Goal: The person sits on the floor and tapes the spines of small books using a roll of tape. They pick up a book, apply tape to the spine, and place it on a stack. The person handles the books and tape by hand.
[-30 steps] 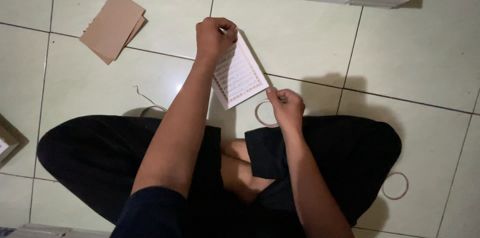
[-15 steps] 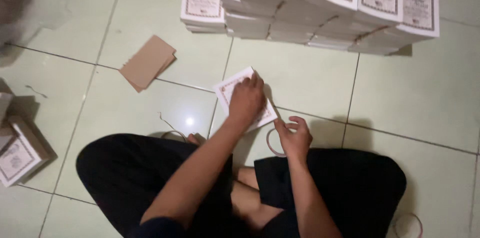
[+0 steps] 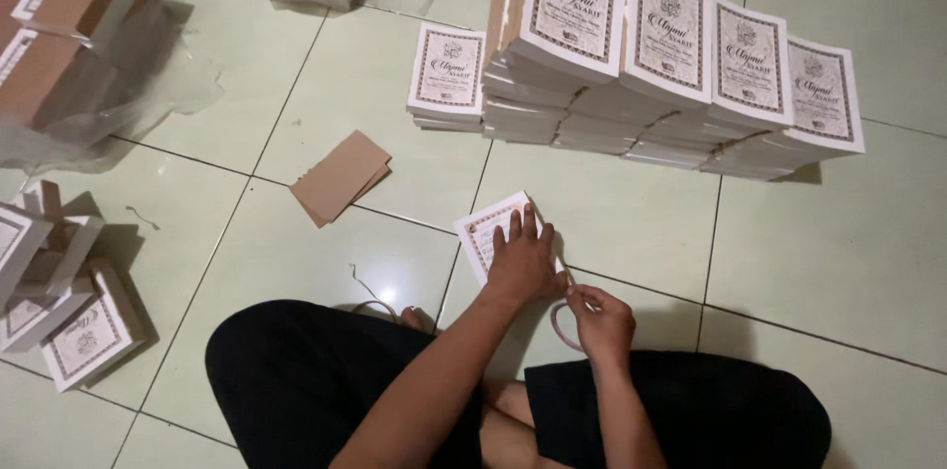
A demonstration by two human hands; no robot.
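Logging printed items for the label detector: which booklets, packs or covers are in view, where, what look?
Booklet: floor, under left hand; white, dark ornate border.
Bundled booklet stacks: top centre-right; same white covers.
Low stack: left of those.
Brown card sheets: centre-left tile; plain.
Wrapped brown packs: top left, clear plastic.
Loose booklets: left edge.
Right hand: holds rubber band.

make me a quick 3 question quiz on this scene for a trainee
1. True or false: the left hand lies flat on a booklet on the floor.
2. What does the right hand pinch? A) a pen B) a rubber band C) a knife
3. The loose brown cardboard pieces lie on which side of the pressed booklet, as the camera sees it?

Key: 1 true; 2 B; 3 the left.
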